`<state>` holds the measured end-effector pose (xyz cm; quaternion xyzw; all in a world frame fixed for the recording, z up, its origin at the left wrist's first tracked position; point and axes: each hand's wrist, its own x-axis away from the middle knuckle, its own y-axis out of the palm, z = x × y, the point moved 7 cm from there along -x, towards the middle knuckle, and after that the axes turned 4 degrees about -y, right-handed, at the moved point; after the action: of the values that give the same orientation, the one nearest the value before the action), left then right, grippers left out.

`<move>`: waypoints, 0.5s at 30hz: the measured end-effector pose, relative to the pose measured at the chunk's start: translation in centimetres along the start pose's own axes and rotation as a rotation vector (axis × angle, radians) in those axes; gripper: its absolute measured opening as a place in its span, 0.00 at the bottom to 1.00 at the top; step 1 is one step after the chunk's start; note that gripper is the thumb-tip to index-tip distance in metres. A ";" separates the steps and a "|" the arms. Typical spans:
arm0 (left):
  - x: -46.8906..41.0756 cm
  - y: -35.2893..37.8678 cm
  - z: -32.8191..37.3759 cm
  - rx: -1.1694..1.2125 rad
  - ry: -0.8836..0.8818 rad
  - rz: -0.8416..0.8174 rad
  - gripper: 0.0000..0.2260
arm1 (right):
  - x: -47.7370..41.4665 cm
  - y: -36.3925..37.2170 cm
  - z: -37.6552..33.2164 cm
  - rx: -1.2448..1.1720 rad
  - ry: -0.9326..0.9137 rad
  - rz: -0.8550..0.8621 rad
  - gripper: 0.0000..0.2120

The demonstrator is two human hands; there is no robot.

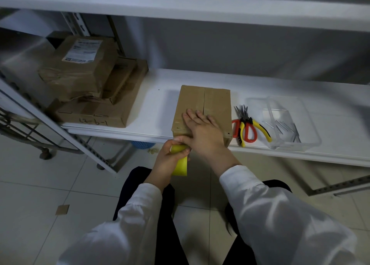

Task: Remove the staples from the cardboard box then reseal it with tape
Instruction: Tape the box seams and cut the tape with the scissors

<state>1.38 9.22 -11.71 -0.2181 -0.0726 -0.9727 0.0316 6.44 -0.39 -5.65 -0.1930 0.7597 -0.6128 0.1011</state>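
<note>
A small brown cardboard box [210,102] stands at the front edge of the white shelf [156,122], its two top flaps closed with a seam down the middle. My right hand [202,128] lies flat on the near part of the box top, fingers straight and spread. My left hand [170,158] grips a yellow roll of tape [180,165] just below the shelf edge, in front of the box's near face. Small staple holes show along the box's top edges.
Yellow-handled pliers [245,122] and red-handled scissors [249,132] lie right of the box. A clear plastic tray [284,124] holding metal staples sits further right. Stacked cardboard boxes [94,88] fill the shelf's left. A blue basket [143,145] and tiled floor are below.
</note>
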 end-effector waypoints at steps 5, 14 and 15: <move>0.2 -0.2 -0.7 0.002 -0.008 0.065 0.12 | 2.9 -4.6 4.7 -0.864 0.193 0.547 0.15; 0.0 -0.3 -0.9 -0.023 -0.050 0.110 0.10 | 4.0 2.2 14.1 -0.229 0.608 0.135 0.15; -0.1 -0.4 -0.9 -0.022 -0.055 0.113 0.10 | 4.0 2.3 14.0 -0.168 0.612 0.092 0.16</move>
<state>1.03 9.47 -12.57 -0.2486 -0.0502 -0.9638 0.0821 7.92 -14.13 -10.79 0.0275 0.8105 -0.5724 -0.1208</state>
